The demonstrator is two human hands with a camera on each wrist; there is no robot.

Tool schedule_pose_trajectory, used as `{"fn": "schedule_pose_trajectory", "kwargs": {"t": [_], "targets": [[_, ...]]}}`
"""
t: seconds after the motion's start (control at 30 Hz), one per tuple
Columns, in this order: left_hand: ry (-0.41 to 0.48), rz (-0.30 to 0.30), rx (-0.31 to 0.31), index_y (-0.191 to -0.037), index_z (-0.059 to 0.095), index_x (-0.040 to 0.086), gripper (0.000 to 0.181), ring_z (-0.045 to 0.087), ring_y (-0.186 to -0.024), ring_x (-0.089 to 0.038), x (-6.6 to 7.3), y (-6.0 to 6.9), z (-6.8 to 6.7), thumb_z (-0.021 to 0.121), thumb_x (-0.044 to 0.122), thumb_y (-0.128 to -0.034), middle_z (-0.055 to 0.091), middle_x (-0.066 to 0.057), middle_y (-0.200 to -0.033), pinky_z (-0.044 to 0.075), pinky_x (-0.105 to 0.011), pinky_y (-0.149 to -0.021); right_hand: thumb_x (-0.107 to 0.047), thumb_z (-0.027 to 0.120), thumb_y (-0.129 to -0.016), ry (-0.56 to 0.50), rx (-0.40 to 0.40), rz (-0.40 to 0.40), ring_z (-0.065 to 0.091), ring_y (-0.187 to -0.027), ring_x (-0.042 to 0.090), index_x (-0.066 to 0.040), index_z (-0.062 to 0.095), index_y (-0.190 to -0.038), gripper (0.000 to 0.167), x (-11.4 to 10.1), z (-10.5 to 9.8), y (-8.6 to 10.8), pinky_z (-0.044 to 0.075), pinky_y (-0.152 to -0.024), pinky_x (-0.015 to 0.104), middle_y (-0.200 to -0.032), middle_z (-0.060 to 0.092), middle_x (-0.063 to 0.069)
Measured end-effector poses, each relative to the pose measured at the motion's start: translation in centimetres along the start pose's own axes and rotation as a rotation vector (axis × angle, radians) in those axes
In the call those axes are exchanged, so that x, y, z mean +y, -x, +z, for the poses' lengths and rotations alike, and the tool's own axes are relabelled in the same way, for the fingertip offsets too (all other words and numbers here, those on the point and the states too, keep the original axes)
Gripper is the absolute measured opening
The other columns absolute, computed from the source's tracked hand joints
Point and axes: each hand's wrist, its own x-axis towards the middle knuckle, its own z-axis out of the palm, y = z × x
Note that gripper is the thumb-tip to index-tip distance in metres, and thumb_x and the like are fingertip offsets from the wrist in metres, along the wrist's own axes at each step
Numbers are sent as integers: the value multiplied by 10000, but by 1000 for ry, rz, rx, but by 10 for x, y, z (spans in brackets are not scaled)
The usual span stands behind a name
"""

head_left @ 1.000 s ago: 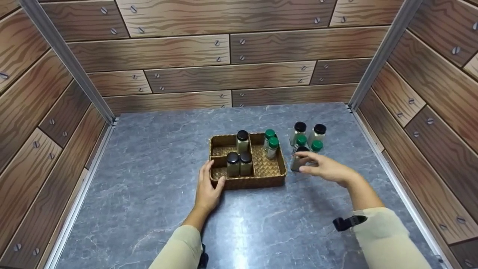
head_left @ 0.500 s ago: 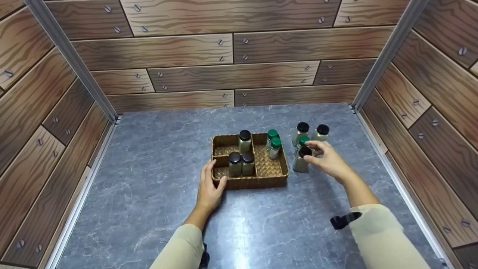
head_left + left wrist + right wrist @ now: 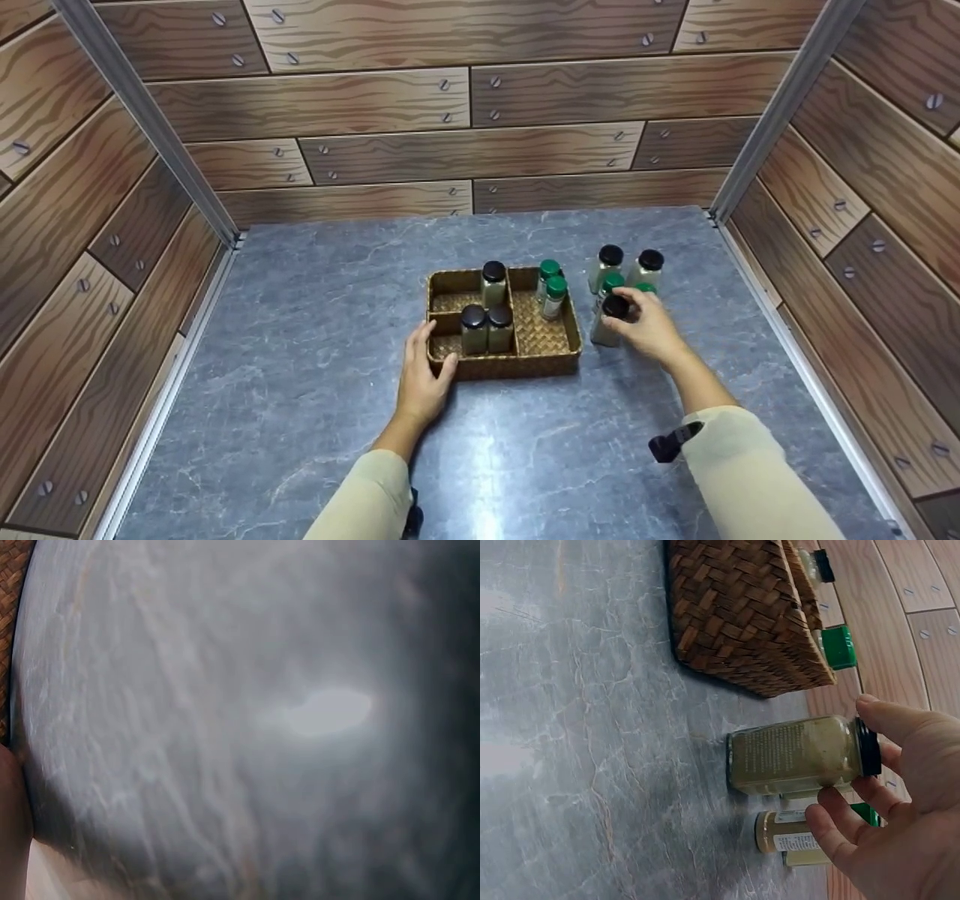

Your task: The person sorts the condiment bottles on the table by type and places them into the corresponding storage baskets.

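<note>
A brown woven basket (image 3: 517, 367) with three compartments stands on the grey marbled tabletop. My left hand (image 3: 421, 384) holds its front left corner, fingers along the left side and thumb at the front wall. In the right wrist view, my right hand (image 3: 907, 787) pinches the black cap of a square glass spice jar (image 3: 791, 756) between thumb and fingers. That jar stands upright on the table, right of the basket. Behind it are green-capped jars (image 3: 613, 282), partly hidden by the hand, and two black-capped jars (image 3: 610, 266).
Two black-capped jars (image 3: 486, 334) stand in the basket's front left compartment, and one black-capped jar (image 3: 493, 285) in the back left one. The right compartment has two green-capped jars (image 3: 553, 298) at its back. Wood-patterned walls (image 3: 375, 161) enclose the table.
My right hand has closed in on the front black-capped spice jar, its fingers now around the cap. The left hand stays at the basket corner. The view has shifted slightly.
</note>
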Motion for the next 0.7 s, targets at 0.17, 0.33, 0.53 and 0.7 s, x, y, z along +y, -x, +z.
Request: {"fn": "schedule_pose_trajectory", "kwargs": {"t": [0.17, 0.33, 0.53, 0.7], "targets": [[-1, 24, 16, -1588, 465, 116, 679, 475, -1531, -462, 0, -1, 1, 713, 311, -986, 437, -255, -1647, 429, -619, -1253, -168, 773, -1003, 66, 17, 11, 601, -1267, 502, 42, 541, -1520, 604, 1, 1, -2, 498, -1130, 630, -1408, 555, 348], [0, 19, 17, -1587, 465, 124, 677, 485, -1519, -472, 0, 0, 1, 715, 307, -986, 436, -257, -1648, 445, -633, -1235, -143, 759, -1008, 103, 10, 26, 588, -1291, 528, 62, 543, -1504, 578, 5, 2, -2, 469, -1153, 662, -1385, 575, 350], [7, 9, 4, -1612, 443, 150, 704, 473, -1533, -462, -1, -2, 1, 705, 344, -989, 420, -244, -1670, 448, -640, -1231, -143, 758, -1006, 124, 22, 13, 570, -1334, 546, 75, 551, -1481, 562, 9, 2, -3, 436, -1187, 678, -1405, 588, 354], [1, 10, 8, -1629, 426, 146, 740, 472, -1538, -445, -3, -1, 0, 715, 346, -978, 429, -228, -1667, 425, -617, -1260, -153, 760, -1005, 138, 15, 24, 550, -1379, 559, 59, 552, -1485, 565, 7, 4, -3, 420, -1210, 687, -1442, 583, 342]]}}
